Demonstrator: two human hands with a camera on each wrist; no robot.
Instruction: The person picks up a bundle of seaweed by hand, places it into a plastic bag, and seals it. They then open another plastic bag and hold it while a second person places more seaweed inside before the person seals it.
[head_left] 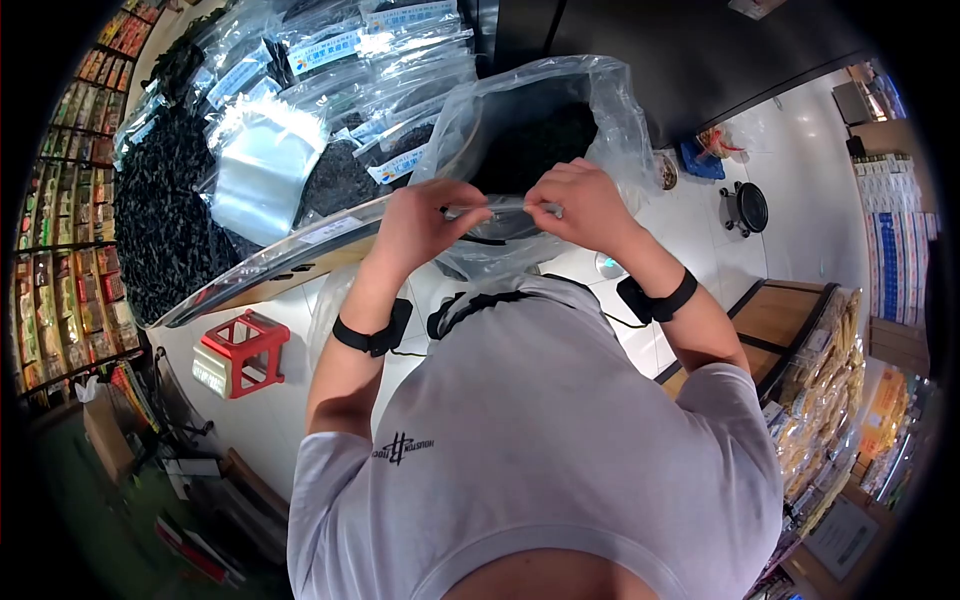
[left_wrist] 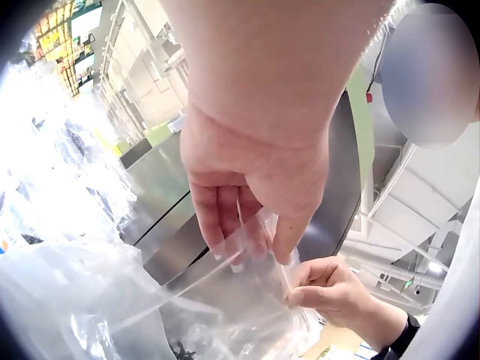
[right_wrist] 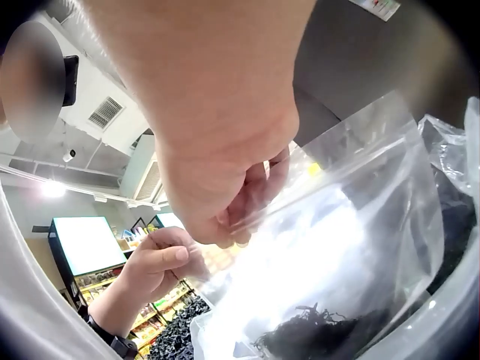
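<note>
A clear zip bag (right_wrist: pixel 390 225) with a little dark, stringy dried stuff (right_wrist: pixel 311 330) at its bottom hangs between both hands. My left hand (head_left: pixel 425 225) pinches its top edge on one side, thumb against fingers. On the other side, my right hand (head_left: pixel 585 205) pinches the same edge between thumb and curled fingers. In the left wrist view the clear film passes between the left fingers (left_wrist: pixel 217 217). Just beyond the hands, a big clear plastic sack (head_left: pixel 615 100) stands with its mouth wide, dark dried stuff (head_left: pixel 550 135) inside.
To the left, a display counter bears a heap of dark dried pieces (head_left: pixel 165 220), several labelled bags (head_left: pixel 325 50) and a stack of flat clear bags (head_left: pixel 265 170). A red stool (head_left: pixel 245 350) stands below on the floor. Packaged goods (head_left: pixel 820 380) fill a stand at right.
</note>
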